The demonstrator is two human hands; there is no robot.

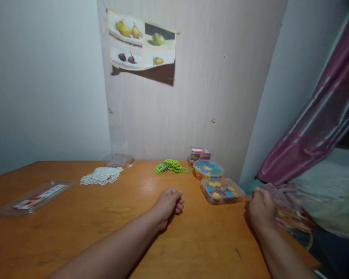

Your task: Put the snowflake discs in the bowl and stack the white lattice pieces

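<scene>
My left hand (167,206) is a loose fist over the middle of the wooden table, fingers curled in and nothing showing in them. Further right, my right hand (262,208) is also closed, near the table's right edge; nothing sticks out of it. Closest to it is a clear rectangular plastic box (222,197) holding yellow and blue round pieces. Behind that box stands a round clear tub (208,175) with blue and yellow pieces on top. Beyond my left hand lies a heap of green toothed plastic pieces (173,166), a few of them greyish.
White cards (100,176) lie spread at the left, before a clear plastic tray (118,159). A flat clear lid or tray (43,197) with a printed sheet is far left. A small pack (200,154) stands at the back. A maroon curtain (311,116) hangs right.
</scene>
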